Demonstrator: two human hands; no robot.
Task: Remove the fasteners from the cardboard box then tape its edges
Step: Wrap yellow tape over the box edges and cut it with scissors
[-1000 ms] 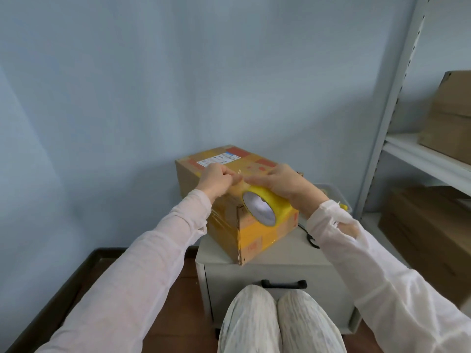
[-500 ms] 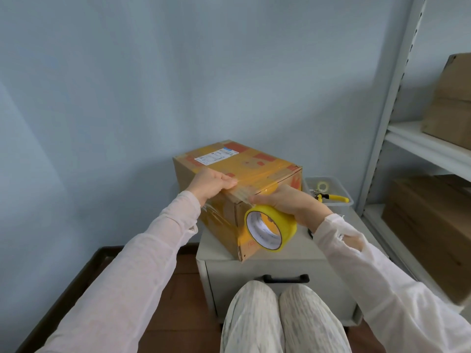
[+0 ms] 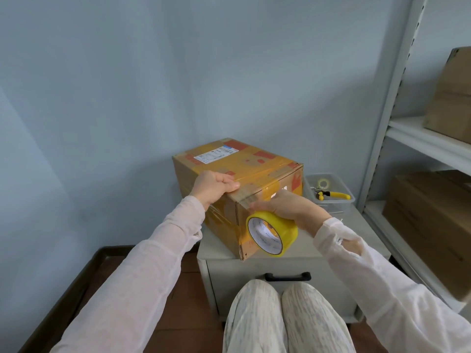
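Note:
A closed cardboard box [image 3: 244, 164] with a white label and red marks sits on a low grey cabinet [image 3: 280, 261]. My left hand [image 3: 212, 186] presses on the box's near top edge, thumb laid along it, holding down the tape's end. A strip of clear tape runs over the near corner to a yellow tape roll [image 3: 271, 233], which my right hand [image 3: 288, 208] grips from above against the box's right side face.
A clear plastic tray [image 3: 341, 201] behind the box holds yellow-handled pliers [image 3: 334, 194] and a small tape ring. A metal shelf unit [image 3: 387, 118] with brown boxes stands at the right. My knees are below the cabinet's drawer handle [image 3: 288, 277].
My right hand has drawn the roll from the box's top edge down and over onto the right side face, laying tape across the corner. My left hand stayed on the top edge.

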